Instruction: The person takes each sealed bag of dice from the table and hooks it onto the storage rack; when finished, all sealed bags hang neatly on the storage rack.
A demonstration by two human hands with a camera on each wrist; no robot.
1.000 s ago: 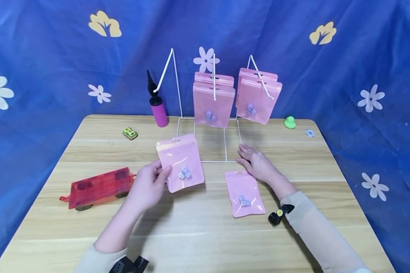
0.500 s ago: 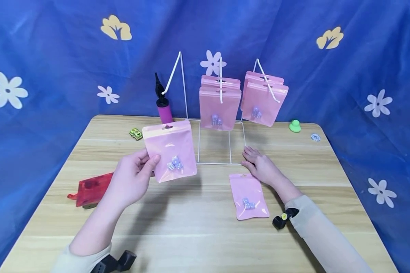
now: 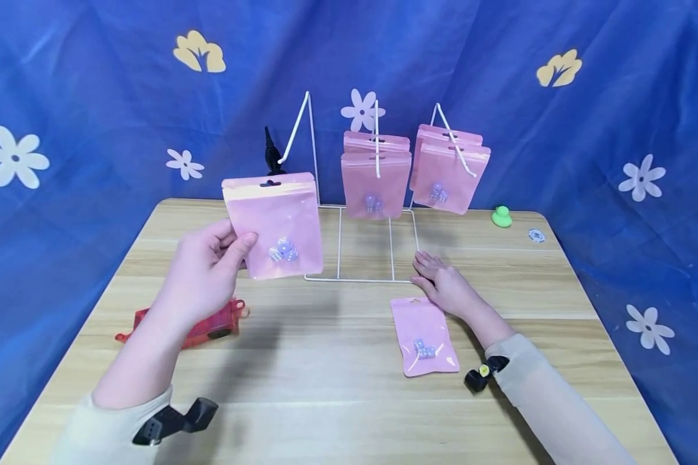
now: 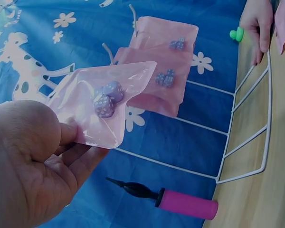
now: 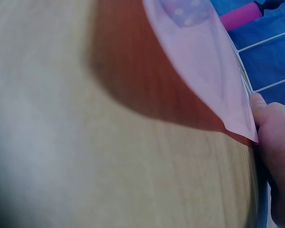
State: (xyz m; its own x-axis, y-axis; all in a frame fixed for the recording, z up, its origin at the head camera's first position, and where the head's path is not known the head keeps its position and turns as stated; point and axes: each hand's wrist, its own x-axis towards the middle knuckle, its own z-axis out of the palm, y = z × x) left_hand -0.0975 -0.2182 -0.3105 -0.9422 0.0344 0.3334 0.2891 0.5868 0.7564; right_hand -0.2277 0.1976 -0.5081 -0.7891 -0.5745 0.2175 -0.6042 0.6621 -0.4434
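My left hand (image 3: 203, 271) pinches the left side of a pink zip pouch (image 3: 276, 229), thumb in front and fingers behind. Purple dice (image 4: 108, 99) show through its film, and it is raised upright before the white wire rack's (image 3: 298, 126) left hook, which is bare. Pink pouches hang on the middle (image 3: 377, 184) and right (image 3: 450, 177) hooks. My right hand (image 3: 450, 284) rests on the table with its fingertips at the front right corner of the rack's base. Another pink pouch with dice (image 3: 424, 336) lies flat just in front of that hand.
A red toy trailer (image 3: 209, 326) lies partly behind my left forearm. Behind the raised pouch stands a purple hand pump (image 4: 187, 204) with a black nozzle. A green rubber duck (image 3: 501, 217) and a poker chip (image 3: 537, 236) sit at the back right; a blue curtain (image 3: 93, 97) backs the table.
My left hand has lifted the pink pouch up and to the left, bringing it more upright. It now covers the pump's body and the toy car. My right hand keeps its place on the rack.
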